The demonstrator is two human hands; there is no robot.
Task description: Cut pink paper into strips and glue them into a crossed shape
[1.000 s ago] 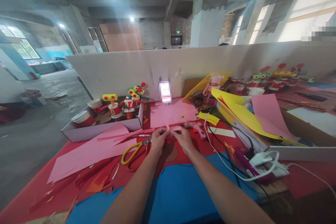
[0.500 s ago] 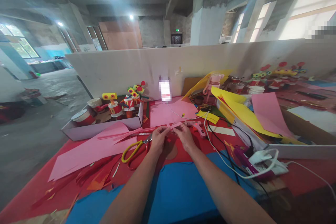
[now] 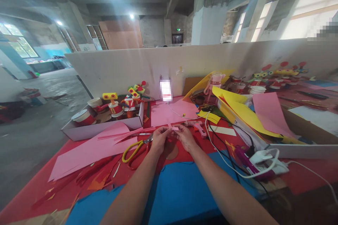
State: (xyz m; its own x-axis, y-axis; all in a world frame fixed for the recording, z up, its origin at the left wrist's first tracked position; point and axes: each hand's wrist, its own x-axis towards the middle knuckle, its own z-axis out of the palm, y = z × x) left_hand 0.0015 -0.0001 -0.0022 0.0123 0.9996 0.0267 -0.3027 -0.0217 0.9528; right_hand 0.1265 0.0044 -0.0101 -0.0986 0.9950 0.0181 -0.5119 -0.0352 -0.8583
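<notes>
Sitting b/w L hand & R hand, pink strip is clamped in each grip (nr. scissors).

And the scissors hide their tips behind my left hand; my right hand covers part of the pink strip, its shape too small to tell. Beyond both, pixels blur a glowing object; rightward, the edge crops a white box.

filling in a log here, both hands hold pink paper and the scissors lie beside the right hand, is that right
Not quite: the scissors lie beside the left hand, not the right hand, as the head view shows. Both hands do hold pink paper.
</notes>
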